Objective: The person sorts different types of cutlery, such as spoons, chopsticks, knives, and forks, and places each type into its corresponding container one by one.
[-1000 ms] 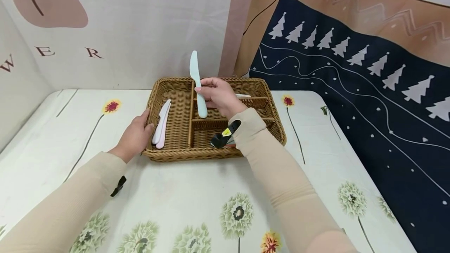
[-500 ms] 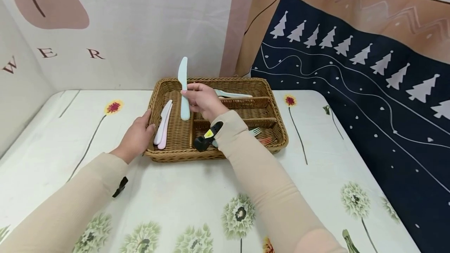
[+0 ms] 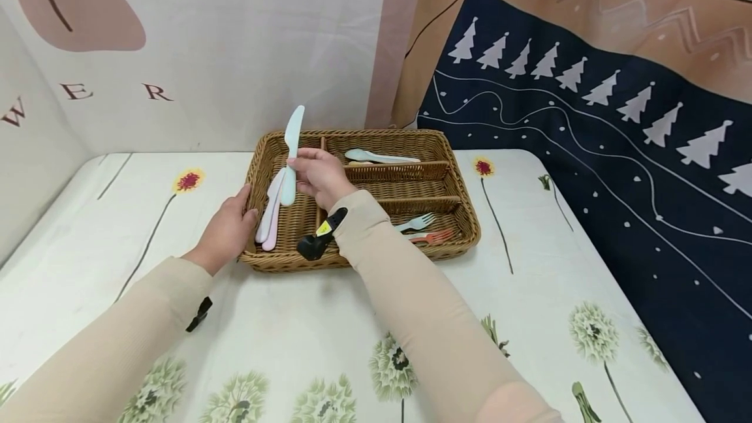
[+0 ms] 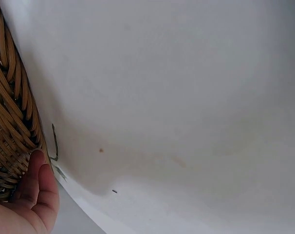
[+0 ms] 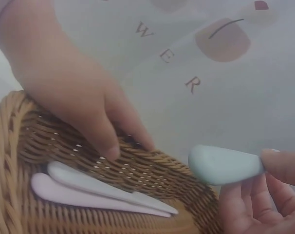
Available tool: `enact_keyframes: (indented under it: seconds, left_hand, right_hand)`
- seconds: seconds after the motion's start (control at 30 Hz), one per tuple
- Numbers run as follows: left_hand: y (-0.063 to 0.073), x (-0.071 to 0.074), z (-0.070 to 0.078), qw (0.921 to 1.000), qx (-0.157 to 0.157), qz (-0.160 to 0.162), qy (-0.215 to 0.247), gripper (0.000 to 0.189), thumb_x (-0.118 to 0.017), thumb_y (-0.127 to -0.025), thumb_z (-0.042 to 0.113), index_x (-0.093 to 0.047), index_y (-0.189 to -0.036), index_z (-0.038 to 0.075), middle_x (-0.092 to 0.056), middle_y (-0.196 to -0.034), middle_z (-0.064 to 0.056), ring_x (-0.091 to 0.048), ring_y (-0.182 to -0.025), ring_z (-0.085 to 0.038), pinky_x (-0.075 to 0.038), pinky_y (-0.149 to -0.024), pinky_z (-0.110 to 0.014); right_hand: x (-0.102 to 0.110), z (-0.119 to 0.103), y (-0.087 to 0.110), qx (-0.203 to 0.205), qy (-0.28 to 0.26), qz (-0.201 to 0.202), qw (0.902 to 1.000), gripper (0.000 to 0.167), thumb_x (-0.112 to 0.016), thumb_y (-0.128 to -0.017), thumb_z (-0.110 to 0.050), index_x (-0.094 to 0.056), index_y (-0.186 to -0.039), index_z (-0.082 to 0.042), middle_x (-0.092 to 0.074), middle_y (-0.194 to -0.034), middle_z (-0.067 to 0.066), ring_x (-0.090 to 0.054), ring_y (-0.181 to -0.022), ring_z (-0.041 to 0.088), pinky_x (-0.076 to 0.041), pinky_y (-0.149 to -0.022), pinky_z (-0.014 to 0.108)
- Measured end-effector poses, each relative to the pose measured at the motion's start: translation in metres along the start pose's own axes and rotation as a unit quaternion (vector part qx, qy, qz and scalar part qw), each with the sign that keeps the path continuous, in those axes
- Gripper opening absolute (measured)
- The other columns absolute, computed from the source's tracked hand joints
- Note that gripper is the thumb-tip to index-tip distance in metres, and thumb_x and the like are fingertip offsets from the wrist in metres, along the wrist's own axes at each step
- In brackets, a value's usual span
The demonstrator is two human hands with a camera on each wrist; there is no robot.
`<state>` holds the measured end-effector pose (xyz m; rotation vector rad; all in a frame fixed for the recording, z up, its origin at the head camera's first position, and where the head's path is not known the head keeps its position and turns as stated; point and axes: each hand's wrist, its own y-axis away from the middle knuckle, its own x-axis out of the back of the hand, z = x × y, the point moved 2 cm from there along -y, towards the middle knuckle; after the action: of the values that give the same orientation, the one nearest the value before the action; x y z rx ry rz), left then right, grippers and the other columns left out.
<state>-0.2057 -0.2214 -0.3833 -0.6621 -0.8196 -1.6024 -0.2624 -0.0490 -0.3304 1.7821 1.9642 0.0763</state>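
My right hand (image 3: pixel 320 176) pinches a pale mint table knife (image 3: pixel 292 136) between thumb and fingers. Its blade points up, over the left compartment of a brown wicker cutlery basket (image 3: pixel 461 181). In the right wrist view the knife's rounded handle end (image 5: pixel 220 165) faces the camera. At the basket's left side, my left hand (image 3: pixel 226 230) grips the wall, thumb inside and fingers outside. Two more knives, one white (image 5: pixel 94 181) and one pink (image 5: pixel 79 194), lie side by side along that wall. The left wrist view shows the left fingers (image 4: pixel 47 190) against the wicker.
Dividers split the basket's right part into three compartments. A pale blue utensil (image 3: pixel 382 158) lies at the back; a mint fork (image 3: pixel 418 222) and an orange fork (image 3: pixel 431 237) lie in front. A flowered white cloth (image 3: pixel 282 331) covers the table, with fabric hangings behind.
My right hand has carried the mint knife leftward and slightly down, from the central divider to above the left compartment. The forks have come into sight. The left hand stays at the basket wall.
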Motion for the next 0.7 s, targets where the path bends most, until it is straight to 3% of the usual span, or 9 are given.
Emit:
enact_keyframes:
  seconds: [0.17, 0.47, 0.7]
  left_hand:
    - [0.0, 0.0, 0.0, 1.0, -0.001, 0.005, -0.005, 0.06, -0.027, -0.106, 0.022, 0.004, -0.153, -0.002, -0.03, -0.137, -0.04, -0.037, -0.126, -0.051, -0.033, -0.103, -0.064]
    - [-0.001, 0.0, -0.001, 0.9999, -0.005, 0.008, -0.005, 0.06, -0.027, -0.106, 0.023, 0.003, -0.152, -0.003, -0.028, -0.138, -0.041, -0.036, -0.127, -0.051, -0.032, -0.103, -0.063]
    - [-0.001, 0.0, 0.0, 0.9999, -0.009, 0.013, -0.004, 0.06, -0.028, -0.106, 0.02, 0.0, -0.152, -0.004, -0.03, -0.138, -0.041, -0.037, -0.126, -0.051, -0.032, -0.104, -0.063]
  right_hand:
    - [-0.008, 0.008, 0.0, -0.001, -0.008, 0.014, 0.9999, 0.014, -0.065, -0.09, -0.001, -0.068, -0.102, -0.008, -0.07, -0.093, 0.009, -0.063, -0.074, 0.015, -0.055, -0.073, 0.033]
    - [-0.018, 0.023, -0.002, -0.004, -0.009, 0.028, 0.9996, 0.012, -0.065, -0.09, 0.0, -0.069, -0.099, -0.008, -0.066, -0.082, 0.003, -0.066, -0.081, 0.021, -0.055, -0.083, 0.042]
    - [-0.018, 0.037, -0.004, -0.024, -0.007, 0.031, 0.9992, 0.017, -0.065, -0.09, -0.001, -0.067, -0.105, -0.008, -0.066, -0.087, 0.004, -0.065, -0.082, 0.02, -0.054, -0.079, 0.038]
